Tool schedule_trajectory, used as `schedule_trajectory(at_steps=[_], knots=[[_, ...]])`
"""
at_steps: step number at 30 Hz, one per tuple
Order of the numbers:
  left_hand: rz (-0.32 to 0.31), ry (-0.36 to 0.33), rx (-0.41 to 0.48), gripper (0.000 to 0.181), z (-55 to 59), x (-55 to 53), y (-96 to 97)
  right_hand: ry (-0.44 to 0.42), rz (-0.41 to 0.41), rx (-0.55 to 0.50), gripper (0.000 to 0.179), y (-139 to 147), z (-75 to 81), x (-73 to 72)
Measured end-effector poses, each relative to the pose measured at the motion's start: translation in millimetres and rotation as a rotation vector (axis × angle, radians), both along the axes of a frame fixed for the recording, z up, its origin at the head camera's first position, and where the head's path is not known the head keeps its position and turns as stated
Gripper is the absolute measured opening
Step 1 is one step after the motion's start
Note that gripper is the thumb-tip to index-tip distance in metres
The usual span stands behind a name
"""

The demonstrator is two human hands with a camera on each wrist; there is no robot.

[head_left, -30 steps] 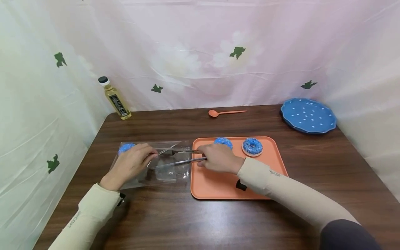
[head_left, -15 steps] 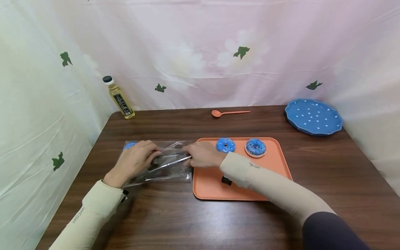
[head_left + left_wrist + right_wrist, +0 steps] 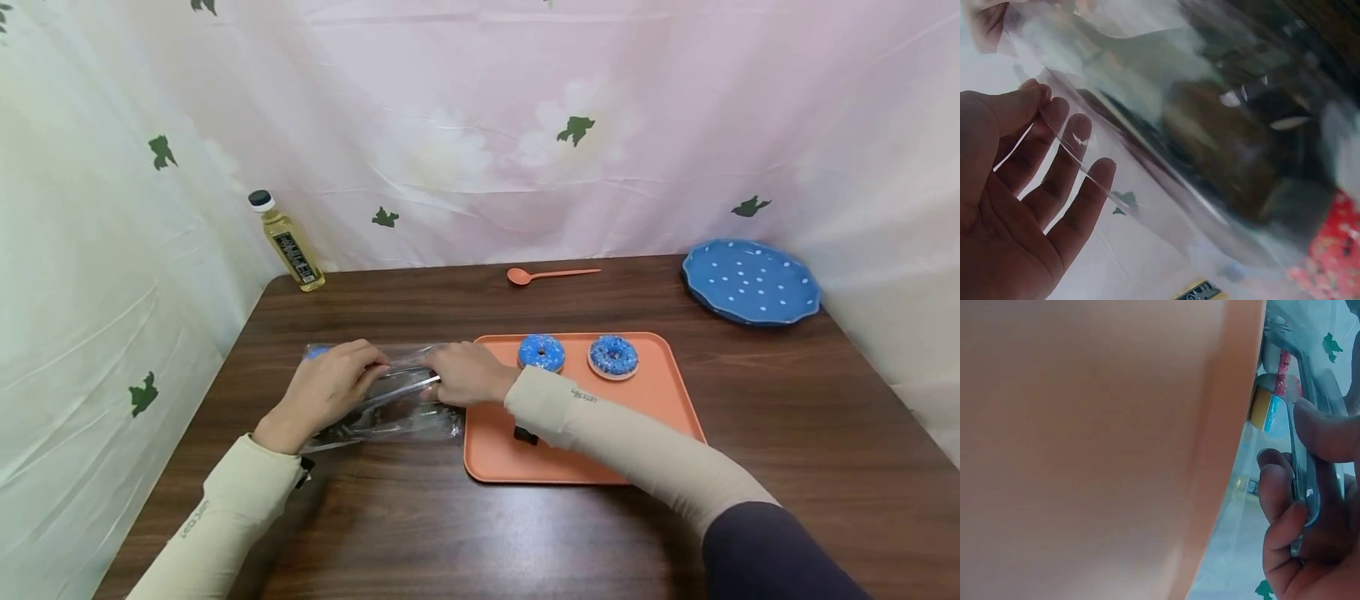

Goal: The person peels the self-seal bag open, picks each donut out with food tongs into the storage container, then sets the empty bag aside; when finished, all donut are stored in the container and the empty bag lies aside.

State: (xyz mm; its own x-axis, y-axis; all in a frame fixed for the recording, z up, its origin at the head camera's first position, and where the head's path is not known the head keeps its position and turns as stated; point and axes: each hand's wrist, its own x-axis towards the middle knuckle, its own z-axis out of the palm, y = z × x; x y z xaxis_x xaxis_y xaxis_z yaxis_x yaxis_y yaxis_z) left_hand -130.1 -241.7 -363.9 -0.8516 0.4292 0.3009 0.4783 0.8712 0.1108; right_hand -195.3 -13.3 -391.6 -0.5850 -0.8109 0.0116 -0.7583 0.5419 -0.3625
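Note:
Between finger and thumb my left hand [image 3: 330, 383] pinches the edge of a clear plastic bag [image 3: 416, 423] lying left of the tray. My right hand [image 3: 467, 372] grips metal tongs [image 3: 405, 387], whose arms reach leftward into the bag's mouth. Part of a blue-iced doughnut [image 3: 317, 352] shows in the bag beyond my left hand. A doughnut with red icing [image 3: 1340, 247] appears through the plastic in the left wrist view. In the right wrist view, pink icing [image 3: 1282, 372] and a blue-iced doughnut [image 3: 1267, 411] are near the tongs' far ends; I cannot tell whether the tongs hold one.
An orange tray [image 3: 558, 468] carries two blue doughnuts, one plain-iced [image 3: 542, 352] and one heavily sprinkled [image 3: 614, 357]. Behind are an orange spoon [image 3: 551, 274], an oil bottle [image 3: 292, 250] at left and a blue dotted plate [image 3: 752, 283] at right. A curtain [image 3: 450, 125] closes off the back.
My right hand has moved left with the tongs, sliding them deeper into the bag, and uncovered the left doughnut on the tray. My left hand keeps its pinch on the bag.

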Motion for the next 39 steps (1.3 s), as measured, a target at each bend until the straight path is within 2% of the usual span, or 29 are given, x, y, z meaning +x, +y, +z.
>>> schedule_trajectory(at_steps=[3,7,10,14,20,24,30,33,39], knots=[[-0.002,-0.001,0.003,0.008,-1.8,0.8,-2.4,0.011,-0.004,-0.015,0.042,6,1.5,-0.1],[0.01,-0.013,0.002,0.01,-2.9,1.7,-5.9,-0.009,-0.02,-0.021,0.045,23,5.7,-0.4],[0.015,-0.021,0.0,0.009,-3.7,2.4,-7.7,-0.049,-0.033,-0.037,0.038,40,7.8,-0.2],[0.013,-0.035,-0.009,0.008,-5.3,2.7,-8.0,-0.08,-0.055,-0.06,0.018,59,9.2,1.3],[0.01,-0.072,-0.012,0.007,-7.3,2.1,-6.8,-0.081,-0.103,-0.036,0.018,81,14.3,7.1],[0.01,-0.074,-0.004,0.007,-8.6,2.4,-6.1,-0.067,-0.115,-0.035,0.018,84,15.1,9.3],[0.012,-0.066,0.003,0.008,-8.3,2.6,-4.9,-0.076,-0.086,-0.055,0.025,69,8.3,8.1],[0.01,-0.066,0.003,0.008,-8.3,2.9,-4.4,-0.061,-0.092,-0.053,0.021,66,7.3,9.9],[0.007,-0.057,0.0,0.007,-9.0,3.4,-4.2,-0.052,-0.119,-0.092,0.024,78,10.2,17.7]])
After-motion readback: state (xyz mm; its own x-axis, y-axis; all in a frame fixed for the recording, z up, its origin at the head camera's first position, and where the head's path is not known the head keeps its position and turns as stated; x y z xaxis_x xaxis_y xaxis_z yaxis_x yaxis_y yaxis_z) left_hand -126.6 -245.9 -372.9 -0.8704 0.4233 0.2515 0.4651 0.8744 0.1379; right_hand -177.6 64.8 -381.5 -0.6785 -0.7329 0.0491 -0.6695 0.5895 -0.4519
